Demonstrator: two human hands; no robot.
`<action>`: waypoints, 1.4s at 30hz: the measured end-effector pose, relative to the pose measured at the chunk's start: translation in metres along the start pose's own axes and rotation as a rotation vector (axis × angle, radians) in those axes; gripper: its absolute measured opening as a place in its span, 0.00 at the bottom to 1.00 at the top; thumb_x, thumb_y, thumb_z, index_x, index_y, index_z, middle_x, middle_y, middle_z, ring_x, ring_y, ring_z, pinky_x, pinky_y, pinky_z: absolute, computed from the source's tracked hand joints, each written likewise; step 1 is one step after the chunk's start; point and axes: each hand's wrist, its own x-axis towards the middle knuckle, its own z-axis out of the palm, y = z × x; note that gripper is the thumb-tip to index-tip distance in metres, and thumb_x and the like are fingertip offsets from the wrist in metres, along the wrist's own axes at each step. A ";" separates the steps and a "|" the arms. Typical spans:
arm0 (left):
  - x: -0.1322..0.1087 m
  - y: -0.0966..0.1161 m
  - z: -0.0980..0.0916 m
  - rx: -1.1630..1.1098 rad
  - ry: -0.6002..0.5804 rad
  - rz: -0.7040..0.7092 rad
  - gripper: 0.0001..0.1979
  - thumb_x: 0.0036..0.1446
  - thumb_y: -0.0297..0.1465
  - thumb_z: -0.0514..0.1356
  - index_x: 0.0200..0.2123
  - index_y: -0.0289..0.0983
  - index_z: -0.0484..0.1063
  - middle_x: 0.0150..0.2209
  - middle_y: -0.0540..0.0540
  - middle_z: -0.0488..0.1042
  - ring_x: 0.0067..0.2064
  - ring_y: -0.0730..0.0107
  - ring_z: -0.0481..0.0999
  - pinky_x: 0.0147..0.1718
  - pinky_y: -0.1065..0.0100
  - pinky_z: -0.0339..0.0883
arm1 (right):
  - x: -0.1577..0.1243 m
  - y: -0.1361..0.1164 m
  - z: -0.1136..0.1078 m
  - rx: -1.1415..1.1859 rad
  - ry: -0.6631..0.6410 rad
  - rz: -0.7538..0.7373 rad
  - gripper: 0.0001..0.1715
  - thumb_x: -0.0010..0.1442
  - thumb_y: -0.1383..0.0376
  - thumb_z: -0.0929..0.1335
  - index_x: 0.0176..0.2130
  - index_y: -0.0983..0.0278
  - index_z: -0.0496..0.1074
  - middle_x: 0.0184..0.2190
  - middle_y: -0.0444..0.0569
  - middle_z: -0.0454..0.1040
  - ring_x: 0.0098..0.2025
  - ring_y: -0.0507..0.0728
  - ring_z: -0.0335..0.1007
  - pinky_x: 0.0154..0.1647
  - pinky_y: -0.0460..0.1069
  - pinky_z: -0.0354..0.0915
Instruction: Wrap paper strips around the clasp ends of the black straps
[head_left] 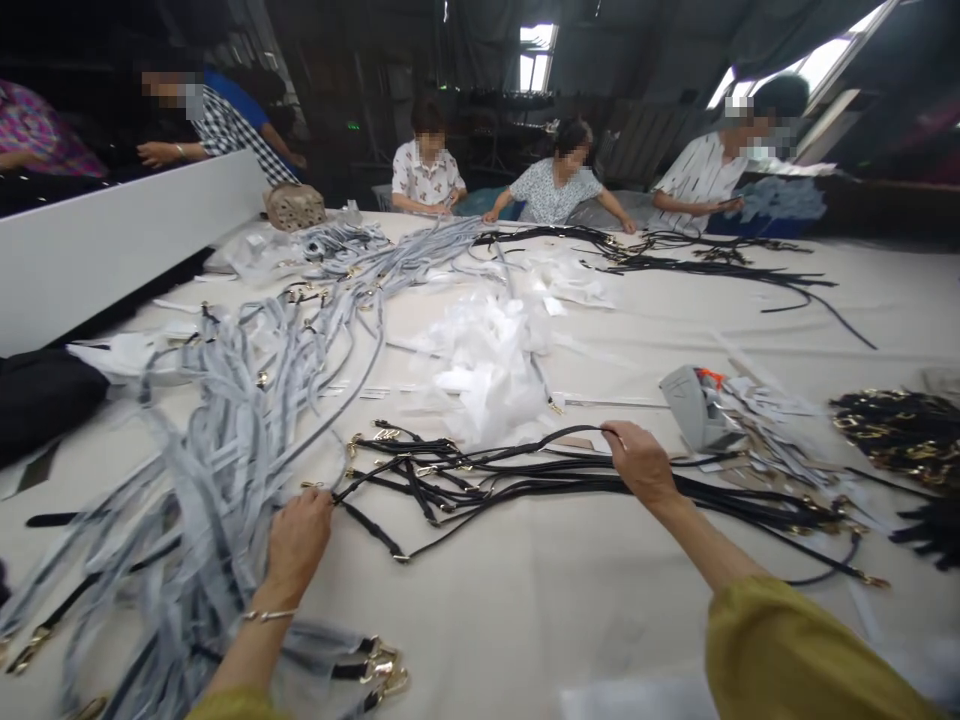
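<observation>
My left hand [300,530], with a bracelet at its wrist, closes its fingers on a thin black strap near a metal fitting. Farther right, my right hand [637,460] pinches a black strap [559,434] and lifts it in a low arc off the table; it looks like the same strap, though the overlap makes this hard to trace. Below and between both hands lie several more black straps [525,488] with gold-coloured buckles and clasps. Close on the left of my left hand is a heap of straps in clear plastic sleeves [225,450].
Crumpled white plastic film [491,365] lies mid-table. A grey holder [694,408] stands beside paper scraps on the right, near a pile of black straps with gold hardware [892,435]. A white partition [127,250] borders the left. Several co-workers are across the table [885,290].
</observation>
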 end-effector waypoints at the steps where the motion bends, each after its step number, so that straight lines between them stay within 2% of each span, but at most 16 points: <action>1: -0.001 -0.002 -0.001 0.002 0.019 -0.009 0.19 0.65 0.28 0.43 0.39 0.32 0.74 0.38 0.36 0.77 0.41 0.52 0.77 0.38 0.57 0.66 | -0.007 0.013 -0.009 0.009 0.044 0.024 0.20 0.68 0.60 0.57 0.45 0.66 0.74 0.45 0.58 0.77 0.48 0.61 0.71 0.53 0.54 0.61; 4: -0.011 -0.008 -0.002 0.006 0.068 -0.041 0.20 0.65 0.26 0.40 0.43 0.29 0.71 0.37 0.36 0.78 0.41 0.54 0.77 0.41 0.58 0.65 | -0.042 0.048 -0.026 0.016 0.112 0.137 0.21 0.67 0.58 0.57 0.45 0.66 0.72 0.45 0.60 0.77 0.47 0.63 0.73 0.51 0.56 0.64; 7: -0.021 0.003 -0.001 -0.001 0.143 -0.034 0.18 0.65 0.27 0.43 0.51 0.29 0.67 0.47 0.33 0.76 0.48 0.53 0.76 0.46 0.57 0.65 | -0.086 0.067 -0.029 0.027 0.004 0.207 0.20 0.64 0.59 0.57 0.46 0.65 0.71 0.44 0.58 0.78 0.44 0.62 0.75 0.47 0.55 0.67; 9: -0.027 0.023 -0.001 -0.066 0.158 0.035 0.19 0.64 0.28 0.46 0.55 0.30 0.64 0.53 0.32 0.73 0.52 0.52 0.73 0.49 0.57 0.65 | -0.117 0.070 -0.026 0.045 -0.168 0.195 0.17 0.62 0.61 0.60 0.45 0.61 0.72 0.43 0.53 0.79 0.41 0.58 0.76 0.44 0.51 0.68; 11: -0.032 0.054 -0.003 -0.188 0.083 0.154 0.18 0.63 0.28 0.48 0.54 0.32 0.66 0.52 0.35 0.74 0.51 0.54 0.74 0.48 0.59 0.66 | -0.142 0.069 -0.024 0.035 -0.352 0.189 0.13 0.60 0.65 0.62 0.41 0.58 0.74 0.39 0.49 0.80 0.38 0.58 0.77 0.39 0.50 0.67; 14: -0.041 0.106 -0.013 -0.382 -0.057 0.288 0.13 0.63 0.28 0.50 0.46 0.38 0.72 0.48 0.41 0.76 0.49 0.57 0.75 0.48 0.60 0.66 | -0.161 0.063 -0.024 -0.051 -0.531 0.246 0.14 0.54 0.74 0.63 0.31 0.61 0.76 0.31 0.55 0.80 0.35 0.62 0.77 0.35 0.53 0.64; 16: -0.043 0.135 -0.022 -0.454 -0.087 0.306 0.11 0.63 0.29 0.51 0.41 0.40 0.73 0.44 0.44 0.77 0.46 0.60 0.75 0.46 0.62 0.66 | -0.158 0.053 -0.024 -0.096 -0.572 0.267 0.15 0.52 0.77 0.62 0.32 0.65 0.76 0.32 0.60 0.79 0.36 0.65 0.76 0.37 0.55 0.63; 19: -0.032 0.163 -0.035 -0.490 -0.063 0.261 0.11 0.65 0.32 0.50 0.38 0.42 0.73 0.39 0.47 0.77 0.43 0.64 0.75 0.43 0.67 0.65 | -0.133 0.017 -0.013 -0.058 -0.561 0.205 0.17 0.57 0.73 0.63 0.44 0.65 0.75 0.43 0.61 0.77 0.45 0.66 0.73 0.46 0.57 0.63; 22: -0.001 0.181 -0.044 -0.500 -0.033 0.153 0.12 0.66 0.34 0.49 0.39 0.41 0.72 0.41 0.47 0.77 0.42 0.67 0.76 0.39 0.69 0.65 | -0.106 -0.041 0.010 0.059 -0.529 0.097 0.19 0.62 0.66 0.63 0.52 0.63 0.72 0.50 0.57 0.74 0.52 0.63 0.69 0.53 0.54 0.61; 24: 0.024 0.193 -0.046 -0.490 -0.019 0.098 0.11 0.65 0.36 0.52 0.43 0.40 0.72 0.44 0.45 0.76 0.44 0.66 0.75 0.40 0.68 0.65 | -0.095 -0.078 0.027 0.121 -0.515 0.050 0.20 0.63 0.65 0.63 0.55 0.63 0.69 0.52 0.55 0.73 0.54 0.61 0.67 0.54 0.52 0.61; 27: 0.057 0.217 -0.044 -0.460 -0.034 0.063 0.18 0.59 0.39 0.60 0.50 0.37 0.70 0.49 0.40 0.74 0.51 0.60 0.72 0.46 0.66 0.64 | -0.089 -0.112 0.048 0.160 -0.513 0.036 0.20 0.61 0.67 0.65 0.54 0.64 0.69 0.51 0.55 0.73 0.54 0.63 0.66 0.53 0.53 0.61; 31: 0.080 0.240 -0.043 -0.422 -0.095 0.057 0.11 0.60 0.36 0.58 0.41 0.36 0.74 0.43 0.42 0.76 0.45 0.61 0.74 0.44 0.62 0.65 | -0.093 -0.109 0.055 0.184 -0.574 0.037 0.12 0.61 0.70 0.64 0.44 0.62 0.74 0.45 0.53 0.75 0.50 0.61 0.69 0.48 0.51 0.63; 34: 0.084 0.235 -0.050 -0.405 -0.076 0.061 0.12 0.64 0.33 0.52 0.38 0.35 0.74 0.40 0.42 0.76 0.42 0.63 0.74 0.43 0.61 0.65 | -0.099 -0.090 0.047 0.192 -0.626 0.062 0.10 0.60 0.71 0.64 0.40 0.64 0.75 0.42 0.55 0.76 0.45 0.62 0.72 0.43 0.52 0.64; 37: 0.081 0.220 -0.059 -0.390 -0.033 0.074 0.12 0.63 0.31 0.52 0.42 0.37 0.75 0.45 0.40 0.75 0.47 0.58 0.73 0.46 0.60 0.63 | -0.099 -0.081 0.042 0.209 -0.638 0.089 0.11 0.57 0.70 0.66 0.41 0.66 0.74 0.42 0.59 0.76 0.45 0.66 0.72 0.43 0.55 0.64; 39: 0.080 0.214 -0.065 -0.387 -0.003 0.074 0.13 0.63 0.32 0.53 0.48 0.37 0.72 0.50 0.40 0.74 0.50 0.55 0.71 0.49 0.59 0.62 | -0.096 -0.085 0.045 0.257 -0.622 0.084 0.13 0.56 0.69 0.67 0.44 0.66 0.73 0.44 0.59 0.75 0.48 0.67 0.70 0.47 0.56 0.64; 42: 0.084 0.225 -0.070 -0.405 0.017 0.083 0.15 0.64 0.36 0.53 0.51 0.39 0.70 0.51 0.40 0.73 0.53 0.57 0.70 0.51 0.60 0.60 | -0.090 -0.102 0.056 0.366 -0.587 0.071 0.14 0.57 0.68 0.67 0.45 0.64 0.72 0.46 0.55 0.75 0.51 0.65 0.68 0.52 0.54 0.62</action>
